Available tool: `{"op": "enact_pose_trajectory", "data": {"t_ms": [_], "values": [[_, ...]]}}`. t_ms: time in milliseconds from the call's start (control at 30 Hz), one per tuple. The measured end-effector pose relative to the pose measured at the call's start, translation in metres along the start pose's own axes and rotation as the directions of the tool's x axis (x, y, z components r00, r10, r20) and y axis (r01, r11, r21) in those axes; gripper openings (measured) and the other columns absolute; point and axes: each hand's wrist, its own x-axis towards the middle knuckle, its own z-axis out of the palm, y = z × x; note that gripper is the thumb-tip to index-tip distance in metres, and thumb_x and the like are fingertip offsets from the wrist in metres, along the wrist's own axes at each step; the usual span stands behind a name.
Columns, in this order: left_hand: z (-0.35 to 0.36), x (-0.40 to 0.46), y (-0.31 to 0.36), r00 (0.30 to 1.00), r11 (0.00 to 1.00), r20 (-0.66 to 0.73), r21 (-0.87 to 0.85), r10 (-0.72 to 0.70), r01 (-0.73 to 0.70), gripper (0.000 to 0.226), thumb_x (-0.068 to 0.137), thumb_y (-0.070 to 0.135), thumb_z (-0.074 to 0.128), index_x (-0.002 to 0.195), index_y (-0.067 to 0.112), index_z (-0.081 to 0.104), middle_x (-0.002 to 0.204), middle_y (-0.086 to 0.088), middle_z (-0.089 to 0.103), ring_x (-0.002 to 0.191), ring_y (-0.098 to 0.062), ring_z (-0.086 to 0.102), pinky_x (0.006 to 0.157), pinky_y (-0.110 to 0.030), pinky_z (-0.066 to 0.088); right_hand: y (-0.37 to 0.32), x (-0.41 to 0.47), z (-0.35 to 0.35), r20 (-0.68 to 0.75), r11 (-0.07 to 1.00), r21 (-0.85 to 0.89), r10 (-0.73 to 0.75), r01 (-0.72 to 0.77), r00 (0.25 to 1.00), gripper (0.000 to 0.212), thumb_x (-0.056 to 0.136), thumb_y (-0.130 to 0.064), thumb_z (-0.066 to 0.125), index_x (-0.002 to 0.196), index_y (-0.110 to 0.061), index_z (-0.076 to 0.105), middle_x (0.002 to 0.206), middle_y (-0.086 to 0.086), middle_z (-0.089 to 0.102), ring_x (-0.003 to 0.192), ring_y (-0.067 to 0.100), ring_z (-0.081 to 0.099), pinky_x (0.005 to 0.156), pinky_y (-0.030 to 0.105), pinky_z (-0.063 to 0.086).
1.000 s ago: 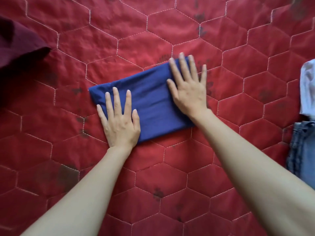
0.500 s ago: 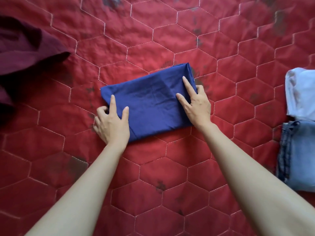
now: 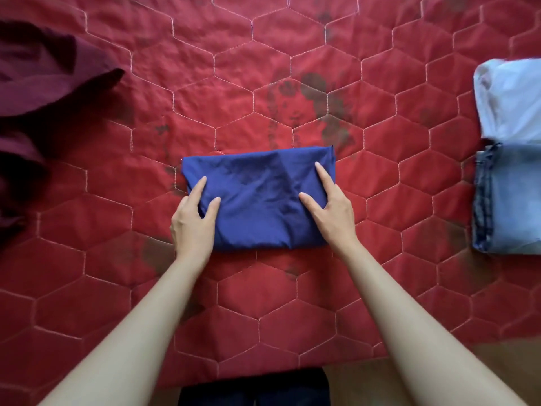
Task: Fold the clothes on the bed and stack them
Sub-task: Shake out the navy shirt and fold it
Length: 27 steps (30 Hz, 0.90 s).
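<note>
Head-camera footage is showing, nearest the wearer, a strip of dark blue-black fabric [image 3: 253,388] at the bottom edge, lying just below the near border of the red quilted bedspread with hexagon stitching [image 3: 263,303]. Two bare forearms are reaching forward over that bedspread. Farther along, the left hand [image 3: 193,227] is gripping the left end of the folded navy-blue cloth rectangle [image 3: 257,200]: its thumb and forefinger are lying on top of the cloth while the remaining fingers are tucking out of sight at the cloth's edge. The right hand [image 3: 330,209] is holding the right end the same way, forefinger pointing away along the upper surface, thumb angled inward, other fingers hidden beside or beneath the fold. The navy cloth is sitting between the two hands, roughly mid-bedspread, its long sides running left to right; whether it is resting on the bedspread or slightly raised cannot be told. Off to the right, well apart, folded light-blue denim jeans [image 3: 509,200] are lying at the frame edge, with a folded white garment [image 3: 509,101] just beyond them and touching. Far left, a crumpled maroon garment [image 3: 44,83] is spreading across the bedspread.
</note>
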Motion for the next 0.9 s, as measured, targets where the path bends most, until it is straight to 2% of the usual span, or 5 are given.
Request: {"op": "enact_pose_trajectory", "data": {"t_ms": [100, 200, 467, 633, 900], "values": [[-0.007, -0.017, -0.007, 0.997, 0.997, 0.026, 0.003, 0.071, -0.071, 0.047, 0.091, 0.027, 0.064, 0.137, 0.027, 0.053, 0.096, -0.007, 0.057, 0.087, -0.02, 0.054, 0.078, -0.019, 0.034, 0.006, -0.031, 0.001, -0.055, 0.995, 0.071, 0.075, -0.071, 0.996, 0.065, 0.086, -0.046, 0.066, 0.143, -0.045, 0.036, 0.126, -0.004, 0.063, 0.111, 0.022, 0.06, 0.091, 0.033, 0.045], [-0.01, -0.03, 0.002, 0.992, 0.993, 0.035, -0.002, 0.119, -0.119, 0.045, 0.091, 0.026, 0.065, 0.135, 0.027, 0.055, 0.088, -0.006, 0.052, 0.078, -0.018, 0.05, 0.076, -0.027, 0.039, 0.008, -0.052, -0.007, -0.091, 0.989, 0.092, 0.12, -0.112, 0.989, 0.063, 0.085, -0.047, 0.065, 0.141, -0.048, 0.037, 0.127, -0.008, 0.063, 0.108, 0.023, 0.061, 0.09, 0.034, 0.046], [0.009, -0.037, 0.098, 0.965, 0.964, 0.043, -0.075, 0.257, -0.254, 0.047, 0.087, 0.025, 0.069, 0.132, 0.026, 0.057, 0.087, -0.004, 0.052, 0.076, -0.014, 0.049, 0.077, -0.022, 0.038, 0.016, -0.047, -0.102, -0.319, 0.996, 0.073, 0.077, -0.057, 0.945, 0.061, 0.082, -0.043, 0.071, 0.138, -0.037, 0.048, 0.124, -0.001, 0.063, 0.111, 0.022, 0.06, 0.092, 0.037, 0.047], [0.064, -0.048, 0.181, 0.943, 0.943, 0.061, -0.084, 0.328, -0.322, 0.049, 0.089, 0.026, 0.067, 0.136, 0.026, 0.054, 0.096, -0.007, 0.054, 0.083, -0.018, 0.051, 0.08, -0.03, 0.04, 0.049, -0.018, -0.177, -0.4, 0.997, -0.016, 0.06, -0.072, 0.914, 0.063, 0.083, -0.043, 0.07, 0.141, -0.035, 0.045, 0.121, 0.007, 0.063, 0.108, 0.031, 0.06, 0.087, 0.042, 0.047], [0.202, -0.087, 0.291, 0.931, 0.934, 0.075, -0.028, 0.357, -0.356, 0.048, 0.095, 0.031, 0.057, 0.142, 0.033, 0.045, 0.098, 0.002, 0.04, 0.08, -0.012, 0.043, 0.075, -0.029, 0.036, 0.165, 0.024, -0.286, -0.381, 0.996, -0.058, 0.034, -0.061, 0.924, 0.062, 0.088, -0.037, 0.065, 0.144, -0.029, 0.041, 0.116, 0.01, 0.057, 0.105, 0.034, 0.058, 0.082, 0.041, 0.046]]}}
